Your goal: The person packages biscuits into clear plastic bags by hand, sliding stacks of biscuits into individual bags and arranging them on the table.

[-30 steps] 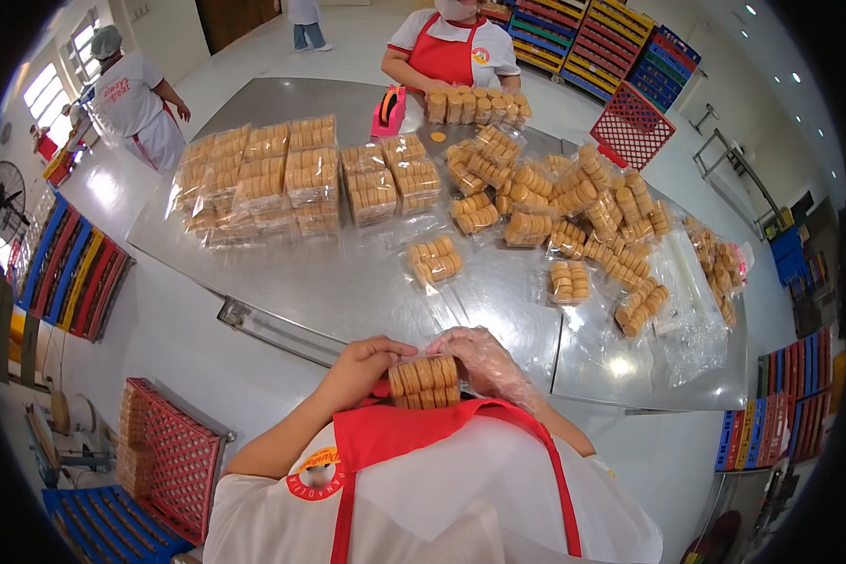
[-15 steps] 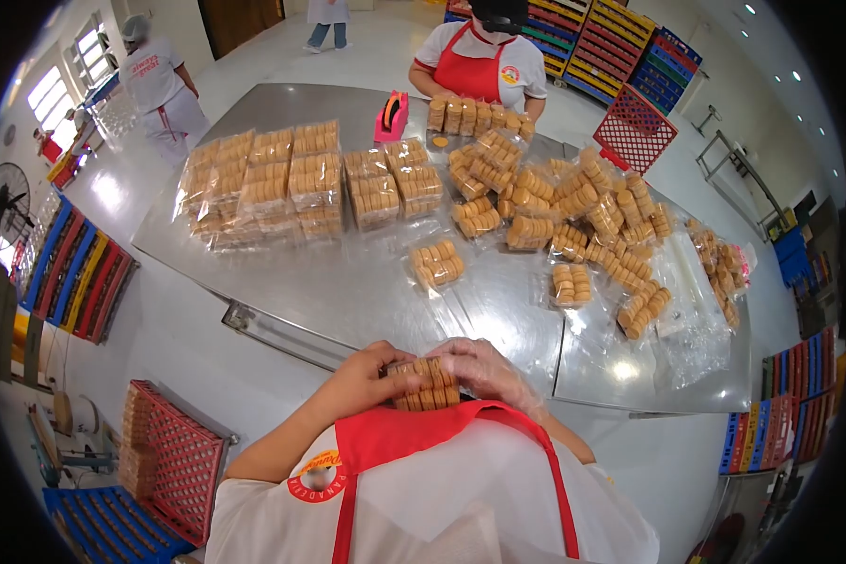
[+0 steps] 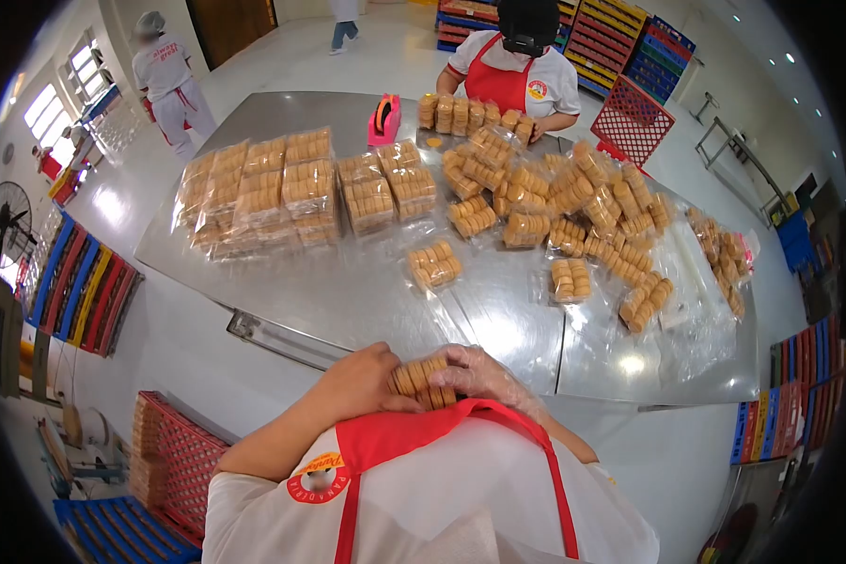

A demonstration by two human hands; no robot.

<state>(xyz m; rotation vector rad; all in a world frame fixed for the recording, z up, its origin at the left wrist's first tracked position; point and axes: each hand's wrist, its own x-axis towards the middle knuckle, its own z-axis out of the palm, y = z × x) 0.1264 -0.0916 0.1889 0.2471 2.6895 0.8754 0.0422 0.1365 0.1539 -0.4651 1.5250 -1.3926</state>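
Close to my red apron, at the near edge of the table, I hold a clear-wrapped pack of round cookies (image 3: 417, 380). My left hand (image 3: 367, 378) is closed on its left side, with the thumb low against it. My right hand (image 3: 481, 374), in a clear plastic glove, curls its fingers round the right side. Part of the pack is hidden by my hands and apron. Just beyond my hands, a single cookie pack (image 3: 434, 264) lies on the steel table (image 3: 367, 305).
Stacked cookie packs (image 3: 263, 193) stand at the left, with a loose heap of packs (image 3: 573, 202) at the right. A pink tape dispenser (image 3: 384, 120) sits at the back. Across the table is a co-worker (image 3: 522, 70). Clear plastic bags (image 3: 691, 329) lie far right.
The cookie pack has tilted and shifted slightly left between my hands. The co-worker opposite has moved a little, and one hand shows by the row of packs. My head view has shifted slightly.
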